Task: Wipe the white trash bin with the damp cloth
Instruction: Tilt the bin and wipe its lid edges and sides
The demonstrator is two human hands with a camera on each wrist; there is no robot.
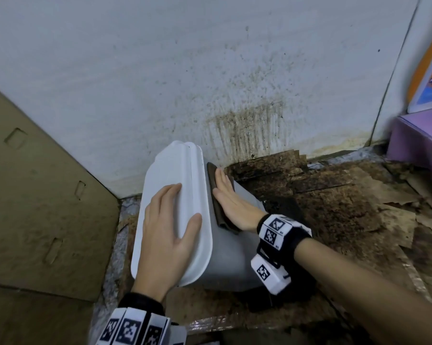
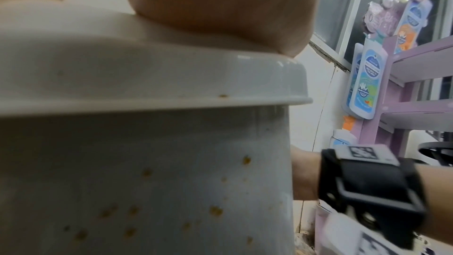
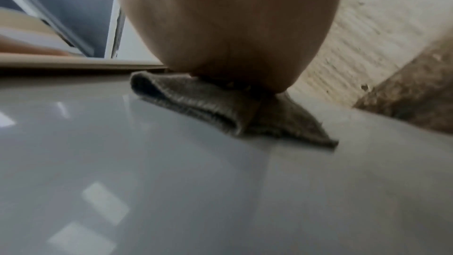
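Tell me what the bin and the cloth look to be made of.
White trash bin: apparently moulded plastic, smooth and glossy; light patches reflect off its side in the right wrist view. Cloth: dark grey-brown woven or terry fabric, matte, with visible ribbed texture and a soft folded edge.

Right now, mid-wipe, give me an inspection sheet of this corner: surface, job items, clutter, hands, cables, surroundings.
Surface: floor covered in stained, torn brown cardboard pieces.
Job's things: white plastic trash bin with lid on, standing by the wall; brown specks dot one side wall in the left wrist view. Dark grey-brown folded cloth lies flat against the bin's side just under the lid rim.
Clutter: torn cardboard scraps only.
Hands: left hand rests flat on the lid; right hand presses the cloth with straight fingers.
Cables: nothing seen.
Surroundings: white wall with brown splatter and drip marks; flat brown cardboard sheet leaning at left; purple display shelf at right.
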